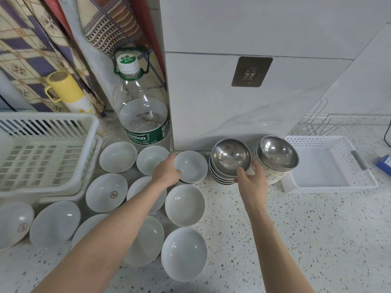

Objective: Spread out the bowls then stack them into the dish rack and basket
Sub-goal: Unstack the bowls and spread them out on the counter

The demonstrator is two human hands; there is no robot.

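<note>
Left grip (167, 173): the fingers and thumb curl over the near left rim of a white bowl (191, 167) that tops a short stack close to the wall; the thumb lies inside the rim. Right grip (250, 179): the fingers are bent around the near side of a stack topped by a steel bowl (231, 157), thumb against its rim, fingertips reaching into the gap toward a second stack topped by another steel bowl (278, 152), which tilts toward the first.

Spread across the speckled surface (296, 240) to the left and in front lie many single white bowls, all upright and close together: two at the back beside a large water bottle (142, 106), one with a red mark in its middle (106, 192), one partly hidden under the left forearm, and two plain ones nearest the centre (185, 205) (184, 253). Another marked bowl (14, 224) sits at the far left edge.

A white dish rack (42, 153) stands at the left, holding no bowls. A white basket (330, 163) sits at the right, just beside the tilted steel stack, also without bowls. A yellow cup (63, 86) sits behind the rack.
</note>
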